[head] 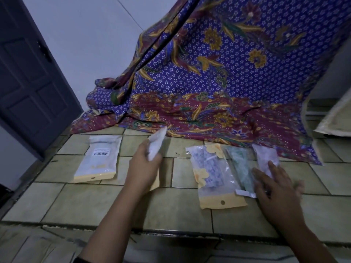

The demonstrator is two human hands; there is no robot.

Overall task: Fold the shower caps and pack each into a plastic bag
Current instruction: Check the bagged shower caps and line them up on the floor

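My left hand [143, 166] grips a white packed bag [156, 144] and holds it up above the tiled counter [95, 202]. A yellow-edged plastic bag [214, 179] holding a bluish shower cap lies to the right. Beside it lie a bag with a green cap [241, 168] and a bag with a pale cap [266, 158]. My right hand [275, 186] rests flat, fingers spread, on the lower ends of those two bags. At the left lies another bag with a barcode label [98, 158].
A purple and maroon batik cloth [209, 82] hangs down onto the back of the counter. A dark door [28, 73] stands at the left. A pale padded edge [334, 118] shows at the far right. The counter's front edge runs below my forearms.
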